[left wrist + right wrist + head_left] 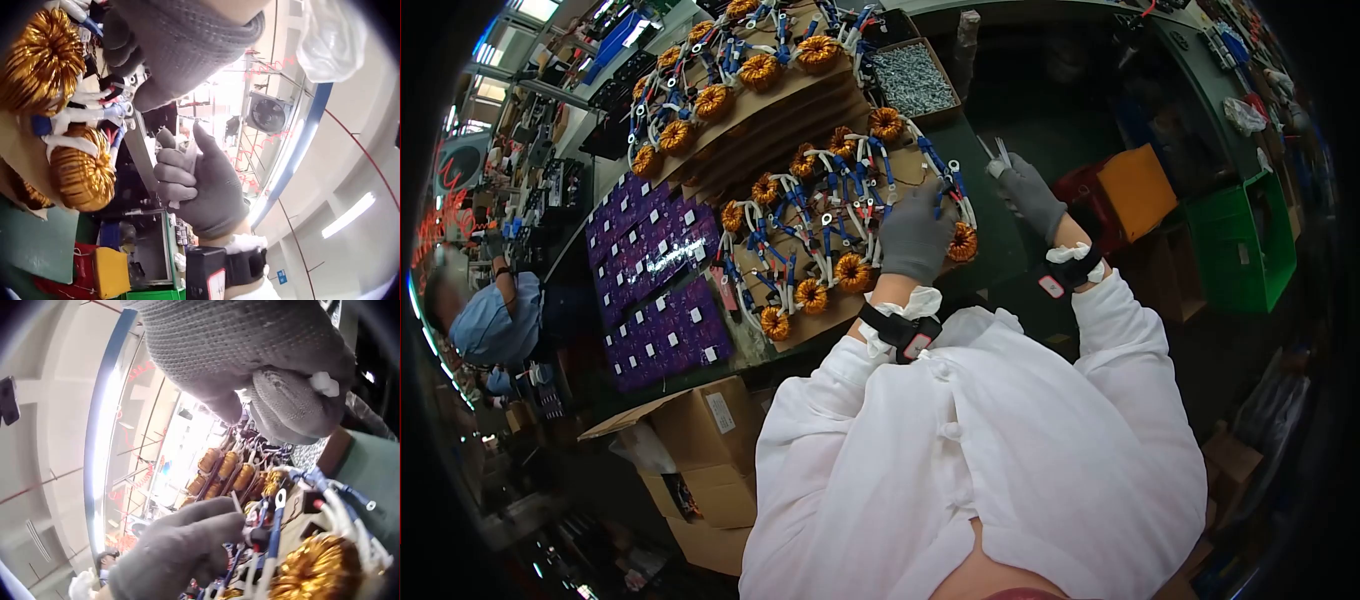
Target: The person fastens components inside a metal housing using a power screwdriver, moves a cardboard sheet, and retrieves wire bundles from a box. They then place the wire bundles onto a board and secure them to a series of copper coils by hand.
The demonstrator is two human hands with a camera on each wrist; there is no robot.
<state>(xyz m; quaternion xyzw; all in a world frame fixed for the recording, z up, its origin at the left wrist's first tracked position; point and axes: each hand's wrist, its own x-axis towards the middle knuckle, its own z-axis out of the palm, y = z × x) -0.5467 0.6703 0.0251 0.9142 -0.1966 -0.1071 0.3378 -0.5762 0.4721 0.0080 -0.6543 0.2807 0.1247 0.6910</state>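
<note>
My gloved left hand (pixel 918 235) is over the front board of copper-wound coils, its fingers curled among the leads. In the right wrist view the left hand (pixel 181 550) pinches a small dark lead end (pixel 257 536) beside a blue-sleeved lead with a ring lug (pixel 280 500). To the right, my gloved right hand (pixel 1030 190) grips thin white strips (pixel 1000 155) that stick out past its fingers. In the left wrist view the right hand (pixel 209 187) is curled round them, thumb raised. Gold toroid coils (pixel 80 169) with white and blue leads lie close to the left hand.
Behind the front board rises a stack of cardboard layers (pixel 800 120) bearing more coils. A box of small metal screws (pixel 912 80) stands at its right. Purple circuit boards (pixel 650 260) lie at left; a yellow bin (pixel 1138 190) and green crate (pixel 1245 245) stand at right.
</note>
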